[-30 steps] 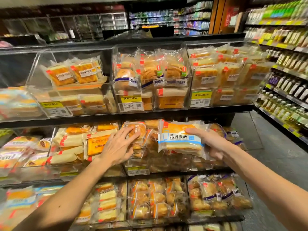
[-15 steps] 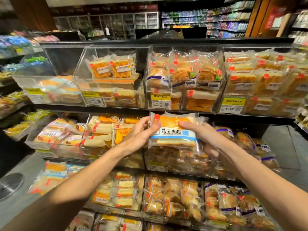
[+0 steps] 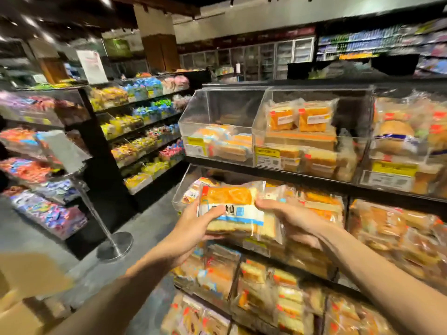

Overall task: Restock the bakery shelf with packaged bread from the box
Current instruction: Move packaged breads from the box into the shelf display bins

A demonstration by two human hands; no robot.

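The person holds one pack of bread (image 3: 239, 209) with both hands now. A second ago only the right hand (image 3: 295, 218) had it, and the left hand (image 3: 193, 228) was pushing at packs in the middle row. Then the left hand came over and took the other end.

The left thumb lies across the front of the pack, and the other fingers are curled under it. The right hand grips the right end, with the thumb on top and the fingers tucked behind. So both hands are closed around the same pack.

The person has also turned to the left. The pack is up in the air, just in front of the left end of the middle row of the bakery shelf (image 3: 266, 166). It is not in any bin yet.

Above it, a bit to the left, is a clear bin (image 3: 217, 131) that is only part full. The packs in there look like this one, but the picture is too blurry to be sure. I think the pack may go there next.

The brown box (image 3: 21, 317) is near, low on the left. Far on the left are the sweets shelves (image 3: 145, 117), with a metal stand (image 3: 113, 243) on the floor
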